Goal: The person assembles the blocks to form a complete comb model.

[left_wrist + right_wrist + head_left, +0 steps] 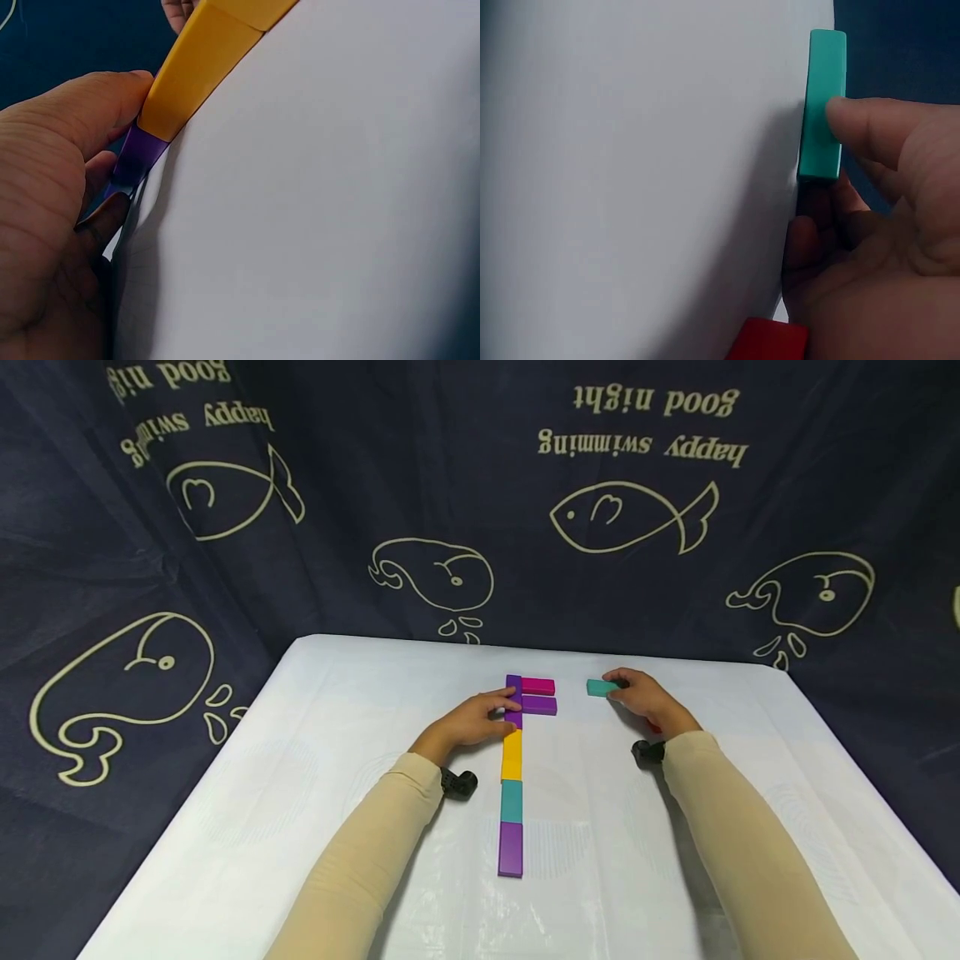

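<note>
My left hand (471, 720) rests its fingertips on the dark purple block (513, 682) at the far end of a straight row of blocks. Its thumb touches near the seam with the yellow block (512, 756), seen also in the left wrist view. To the right, my right hand (647, 695) holds a teal block (597, 688) between thumb and fingers. That teal block (823, 82) lies low against the white surface in the right wrist view. A pink block (538, 687) and a purple block (540, 705) stick out rightward from the row, side by side.
Nearer me, the row goes on with a blue-teal block (512, 802) and a purple block (511, 850). A red block (769, 341) lies by the right hand, mostly hidden in the head view. A dark cloth (480, 468) hangs behind the white table (300, 827).
</note>
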